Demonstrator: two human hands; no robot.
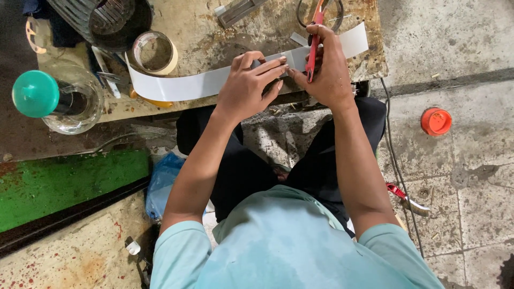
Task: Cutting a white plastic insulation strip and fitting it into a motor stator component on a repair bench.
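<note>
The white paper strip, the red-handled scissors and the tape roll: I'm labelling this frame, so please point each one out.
white paper strip (187, 85), head view, on its bare stretch left of the left hand.
red-handled scissors (311, 53), head view, on the red handle.
tape roll (155, 52), head view, on its rim.

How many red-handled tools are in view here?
2. Red-handled scissors are in the right hand, at the white strip the left hand holds. Another red-handled tool lies on the floor by the right elbow. Others may be hidden.
</note>
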